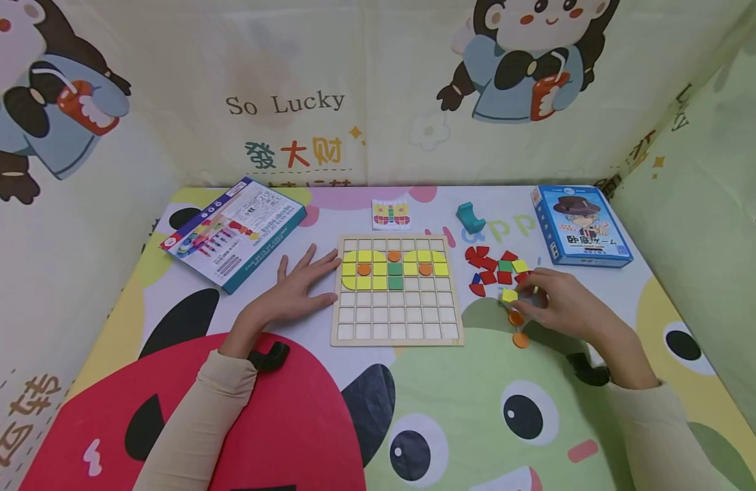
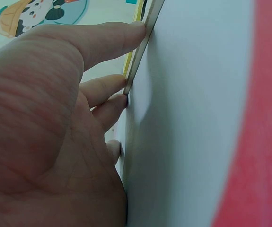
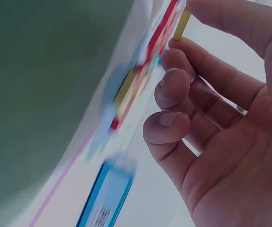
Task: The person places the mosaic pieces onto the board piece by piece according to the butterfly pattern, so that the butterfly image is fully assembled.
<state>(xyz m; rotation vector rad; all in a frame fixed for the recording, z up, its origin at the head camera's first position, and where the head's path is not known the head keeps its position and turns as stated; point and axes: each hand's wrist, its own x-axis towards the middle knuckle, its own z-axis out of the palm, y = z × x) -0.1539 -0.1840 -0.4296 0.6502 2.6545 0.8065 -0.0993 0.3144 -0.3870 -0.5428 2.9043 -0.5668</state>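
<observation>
Bench (image 1: 350, 361) with printed top: red print (image 1: 292, 423) nearer than left hand (image 1: 298, 290), green print (image 1: 458, 382) nearer than right hand (image 1: 559, 300). Grid board (image 1: 395, 315) between 2 hands, touching left hand's fingertips. Small patterned card (image 1: 391, 215) farther off, between hands. Teal-edged box (image 1: 237, 235) beyond left hand, leftward. Blue box (image 1: 583, 225) beyond right hand, slightly rightward. Loose flat pieces (image 1: 504, 277), mostly red, just beyond right hand's fingertips, leftward; 1 teal block (image 1: 471, 219) farther. 2 orange discs (image 1: 521, 339) beside right hand's thumb side.
</observation>
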